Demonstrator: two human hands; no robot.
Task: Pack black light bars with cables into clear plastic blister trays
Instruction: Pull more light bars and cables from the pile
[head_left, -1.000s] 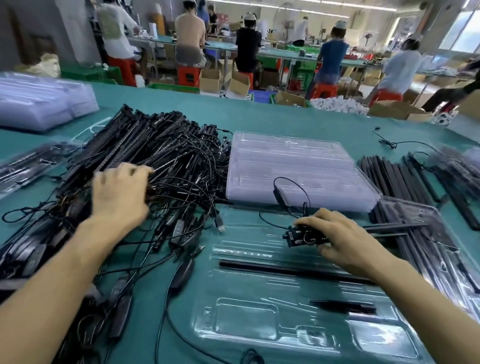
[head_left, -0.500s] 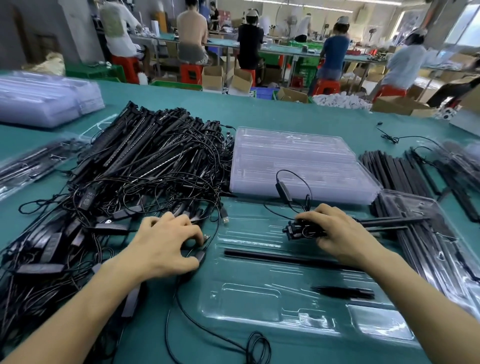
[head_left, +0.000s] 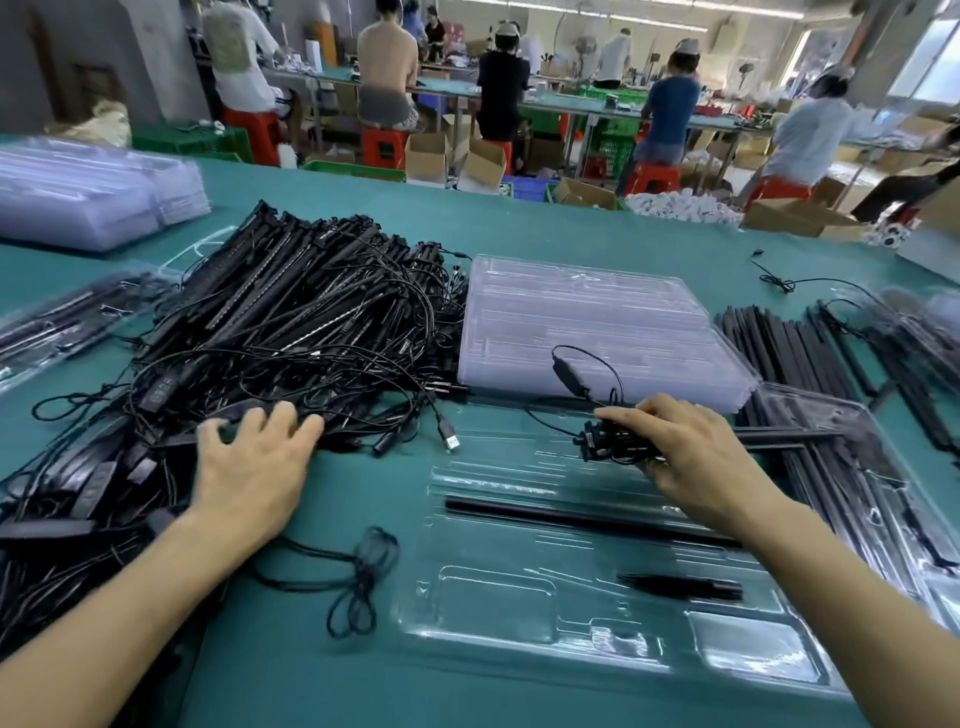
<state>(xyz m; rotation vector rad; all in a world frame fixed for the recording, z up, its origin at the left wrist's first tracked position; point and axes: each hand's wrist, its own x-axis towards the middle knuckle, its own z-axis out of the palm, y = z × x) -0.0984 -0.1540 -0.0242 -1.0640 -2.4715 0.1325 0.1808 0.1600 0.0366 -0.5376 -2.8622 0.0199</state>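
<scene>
Head view: left grip (head_left: 254, 467) lies spread flat on the pile (head_left: 291, 322) of black bars and cables. Right grip (head_left: 696, 457) is curled round a bar bundle (head_left: 602, 444) with its cable, over the clear tray (head_left: 493, 613) on the green counter (head_left: 571, 228). One bar (head_left: 571, 517) lies in the tray.

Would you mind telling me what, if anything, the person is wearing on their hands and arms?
Nothing is worn on either. The left hand and the right hand are bare, with no gloves, and no rings show on the visible fingers. The left forearm and the right forearm are uncovered as far as the picture reaches, with no sleeve, watch or wristband in view.
</scene>
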